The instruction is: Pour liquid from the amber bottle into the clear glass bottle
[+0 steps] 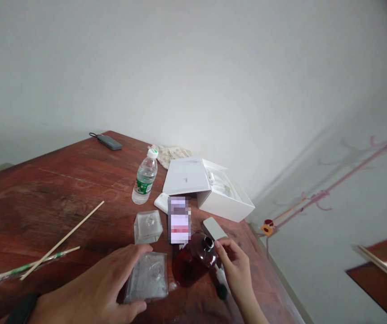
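A clear square glass-like container (148, 276) with a round opening on top sits on the table. My left hand (112, 279) reaches round its left side, index finger at the far edge and thumb at the near edge. Beside it stands a dark brown bottle (189, 263), uncapped, with dark liquid inside. My right hand (235, 265) has its thumb and index finger pinched at the bottle's neck, its other fingers curled. Under that hand lies a white piece with a black end (222, 291), partly hidden. A second clear square container (148, 226) is just behind the first.
A phone with a lit screen (179, 220) lies behind the brown bottle, near an open white box (227, 202). A water bottle (145, 177) stands further back. Wooden sticks (61, 240) lie at left, a grey device (110, 141) at the far edge. A pink rack (341, 180) is off the table, right.
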The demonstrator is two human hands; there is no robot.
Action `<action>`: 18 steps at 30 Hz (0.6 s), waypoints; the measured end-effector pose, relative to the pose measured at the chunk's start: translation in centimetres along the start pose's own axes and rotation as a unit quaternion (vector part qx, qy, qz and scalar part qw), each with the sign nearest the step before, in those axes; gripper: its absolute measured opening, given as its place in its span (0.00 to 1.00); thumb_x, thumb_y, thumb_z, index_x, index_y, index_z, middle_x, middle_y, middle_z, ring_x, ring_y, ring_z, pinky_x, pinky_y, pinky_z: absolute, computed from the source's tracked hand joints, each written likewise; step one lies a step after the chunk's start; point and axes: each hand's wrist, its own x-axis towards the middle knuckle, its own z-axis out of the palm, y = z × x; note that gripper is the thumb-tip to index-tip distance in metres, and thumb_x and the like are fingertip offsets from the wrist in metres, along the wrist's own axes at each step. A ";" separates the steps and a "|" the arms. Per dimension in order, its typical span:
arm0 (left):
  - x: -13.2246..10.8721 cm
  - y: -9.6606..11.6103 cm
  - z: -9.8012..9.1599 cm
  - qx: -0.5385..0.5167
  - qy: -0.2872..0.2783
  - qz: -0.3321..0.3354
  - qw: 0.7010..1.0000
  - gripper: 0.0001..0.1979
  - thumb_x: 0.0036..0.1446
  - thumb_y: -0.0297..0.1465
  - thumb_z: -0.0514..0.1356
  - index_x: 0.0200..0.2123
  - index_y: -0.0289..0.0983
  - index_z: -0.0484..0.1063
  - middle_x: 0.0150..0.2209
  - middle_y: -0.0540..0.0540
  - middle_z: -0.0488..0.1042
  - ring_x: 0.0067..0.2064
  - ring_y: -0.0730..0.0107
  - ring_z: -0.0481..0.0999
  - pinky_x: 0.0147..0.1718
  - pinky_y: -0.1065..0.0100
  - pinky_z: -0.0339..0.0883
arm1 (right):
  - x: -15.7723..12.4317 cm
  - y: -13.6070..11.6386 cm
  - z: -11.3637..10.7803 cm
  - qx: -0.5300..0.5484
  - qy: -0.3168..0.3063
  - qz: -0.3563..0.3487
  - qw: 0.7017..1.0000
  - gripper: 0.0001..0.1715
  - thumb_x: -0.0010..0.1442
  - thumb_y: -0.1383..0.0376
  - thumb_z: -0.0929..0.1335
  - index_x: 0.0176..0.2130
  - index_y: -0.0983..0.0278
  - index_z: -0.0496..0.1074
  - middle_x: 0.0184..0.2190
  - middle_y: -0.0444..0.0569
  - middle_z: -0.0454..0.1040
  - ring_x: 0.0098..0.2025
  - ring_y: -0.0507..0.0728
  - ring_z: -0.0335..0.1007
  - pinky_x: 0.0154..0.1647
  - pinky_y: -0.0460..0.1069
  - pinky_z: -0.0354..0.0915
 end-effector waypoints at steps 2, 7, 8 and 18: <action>0.1 0.1 0.0 -0.003 0.009 0.006 1.000 0.41 0.55 0.35 0.72 0.72 0.45 0.69 0.70 0.38 0.75 0.68 0.38 0.78 0.68 0.43 0.70 | -0.1 0.2 0.1 0.003 0.002 0.002 1.000 0.29 0.58 0.40 0.79 0.28 0.63 0.80 0.22 0.47 0.76 0.22 0.55 0.69 0.24 0.49 0.67; 0.3 0.2 0.0 -0.010 0.027 0.015 0.999 0.42 0.54 0.34 0.73 0.72 0.45 0.70 0.68 0.39 0.77 0.66 0.39 0.80 0.68 0.45 0.70 | -0.2 0.5 0.2 0.008 0.008 0.006 1.000 0.29 0.59 0.40 0.78 0.30 0.62 0.81 0.23 0.46 0.77 0.22 0.55 0.69 0.24 0.49 0.68; 0.3 0.2 0.0 -0.012 0.029 0.016 0.999 0.41 0.54 0.34 0.74 0.71 0.45 0.71 0.68 0.39 0.78 0.66 0.39 0.80 0.68 0.45 0.71 | -0.1 0.4 0.2 0.008 0.007 0.006 1.000 0.29 0.59 0.40 0.79 0.30 0.63 0.81 0.22 0.46 0.76 0.22 0.55 0.69 0.24 0.49 0.67; 0.3 -0.3 0.1 0.008 0.022 0.030 0.999 0.40 0.56 0.35 0.73 0.71 0.43 0.69 0.68 0.37 0.77 0.65 0.39 0.80 0.68 0.43 0.70 | 0.0 -0.1 0.5 -0.004 0.018 0.010 1.000 0.34 0.58 0.35 0.76 0.31 0.63 0.79 0.20 0.45 0.74 0.18 0.52 0.64 0.17 0.46 0.59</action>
